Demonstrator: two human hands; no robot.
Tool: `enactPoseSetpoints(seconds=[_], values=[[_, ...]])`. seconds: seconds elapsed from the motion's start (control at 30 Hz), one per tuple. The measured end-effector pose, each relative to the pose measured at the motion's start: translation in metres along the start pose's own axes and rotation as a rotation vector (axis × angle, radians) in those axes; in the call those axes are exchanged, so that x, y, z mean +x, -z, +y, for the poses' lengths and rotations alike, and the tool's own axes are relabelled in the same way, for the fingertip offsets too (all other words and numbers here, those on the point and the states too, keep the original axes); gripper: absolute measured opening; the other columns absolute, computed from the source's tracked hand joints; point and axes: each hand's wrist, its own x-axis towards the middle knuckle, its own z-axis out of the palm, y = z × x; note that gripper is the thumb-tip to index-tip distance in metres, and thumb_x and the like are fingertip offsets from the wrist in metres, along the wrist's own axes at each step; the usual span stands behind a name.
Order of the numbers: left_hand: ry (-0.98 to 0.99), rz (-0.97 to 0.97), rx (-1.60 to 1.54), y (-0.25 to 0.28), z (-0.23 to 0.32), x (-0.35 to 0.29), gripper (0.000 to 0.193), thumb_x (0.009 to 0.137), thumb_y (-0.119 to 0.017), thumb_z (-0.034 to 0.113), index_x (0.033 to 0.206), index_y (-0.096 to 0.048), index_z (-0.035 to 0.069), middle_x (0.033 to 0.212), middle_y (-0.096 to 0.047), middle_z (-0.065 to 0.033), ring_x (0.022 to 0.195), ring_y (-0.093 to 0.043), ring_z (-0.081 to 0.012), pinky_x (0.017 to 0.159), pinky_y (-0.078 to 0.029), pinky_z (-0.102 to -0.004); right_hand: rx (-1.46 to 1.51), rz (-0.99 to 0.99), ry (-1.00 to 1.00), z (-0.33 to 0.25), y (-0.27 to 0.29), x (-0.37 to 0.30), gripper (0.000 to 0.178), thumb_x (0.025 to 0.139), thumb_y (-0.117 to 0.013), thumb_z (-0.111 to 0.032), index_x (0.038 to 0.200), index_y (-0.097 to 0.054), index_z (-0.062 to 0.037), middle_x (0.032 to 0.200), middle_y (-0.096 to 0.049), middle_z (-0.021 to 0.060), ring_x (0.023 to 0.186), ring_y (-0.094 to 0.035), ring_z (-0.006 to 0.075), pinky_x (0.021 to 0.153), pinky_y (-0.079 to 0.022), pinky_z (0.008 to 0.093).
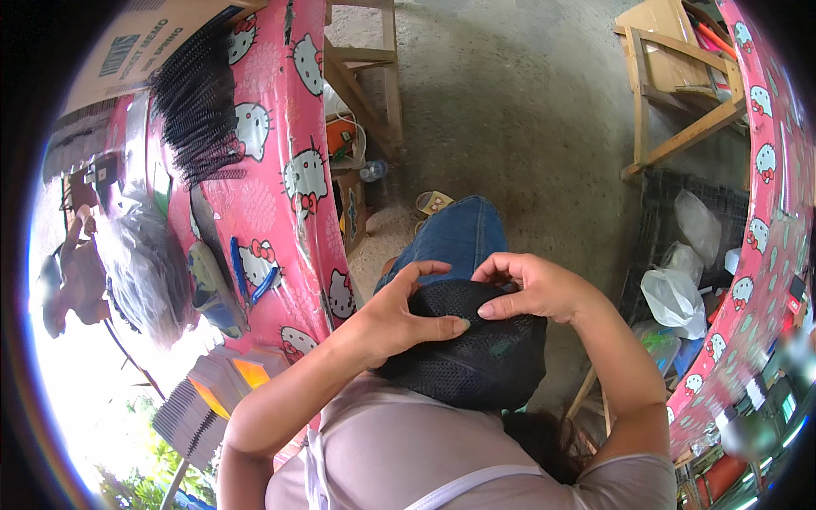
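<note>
Left hand [399, 314]: palm side and the mesh beneath it concealed; only the back of the hand and the fingers show. Right hand [531, 285]: fingertips curl out of sight into the top of the black mesh cap-shaped piece [476, 357], whose near underside is masked by the pale grey shirt [399, 450]. Dark hair bundle [544, 438] only partly exposed. Far-right items on the pink cartoon-print table covering [765, 280] are blurred, unidentifiable. Far-left cardboard box [144, 42] is cut off by the picture's rim.

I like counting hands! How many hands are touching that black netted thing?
2. The left hand lies on the left side of the black mesh cap, and the right hand grips its top right. None seem hidden.
</note>
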Motion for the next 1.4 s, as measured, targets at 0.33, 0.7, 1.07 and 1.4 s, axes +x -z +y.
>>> enactPoseSetpoints(seconds=[0.33, 0.7, 1.07, 1.4], values=[[0.077, -0.014, 0.095, 0.022, -0.012, 0.016, 0.084, 0.074, -0.081, 0.025, 0.139, -0.033, -0.001, 0.111, -0.056, -0.0208, 0.102, -0.056, -0.0244, 0.086, -0.046, -0.0316, 0.359, -0.180, -0.251, 0.008, 0.023, 0.026, 0.045, 0.074, -0.074, -0.012, 0.113, -0.057, 0.0033, 0.101, -0.066, 0.0080, 0.090, -0.063, 0.0130, 0.084, -0.049, 0.0256], [-0.068, 0.021, 0.314, 0.031, -0.020, -0.006, 0.089, 0.064, -0.083, 0.018, 0.139, -0.037, 0.014, 0.122, -0.049, -0.0228, 0.111, -0.053, -0.0298, 0.091, -0.044, -0.0346, 0.240, -0.214, -0.164, 0.000, 0.014, 0.033, 0.049, 0.078, -0.072, -0.013, 0.120, -0.052, 0.0024, 0.109, -0.062, 0.0084, 0.096, -0.061, 0.0144, 0.089, -0.048, 0.0284], [-0.071, -0.010, 0.254, 0.038, -0.020, 0.005, 0.086, 0.063, -0.080, 0.011, 0.138, -0.039, 0.020, 0.129, -0.041, -0.0240, 0.116, -0.047, -0.0310, 0.094, -0.042, -0.0350, -0.557, -0.055, 0.353, -0.038, -0.016, -0.032, 0.030, 0.079, -0.062, -0.009, 0.107, -0.069, -0.0061, 0.107, -0.054, 0.0075, 0.102, -0.051, 0.0188, 0.091, -0.039, 0.0310], [-0.085, -0.044, 0.180, 0.040, -0.025, 0.010, 0.084, 0.062, -0.078, 0.002, 0.137, -0.042, 0.015, 0.128, -0.038, -0.0200, 0.112, -0.048, -0.0271, 0.089, -0.047, -0.0300, -0.464, -0.110, 0.270, -0.042, -0.017, -0.038, 0.028, 0.078, -0.055, 0.003, 0.099, -0.072, -0.0026, 0.109, -0.055, 0.0097, 0.090, -0.056, 0.0139, 0.078, -0.045, 0.0263]])
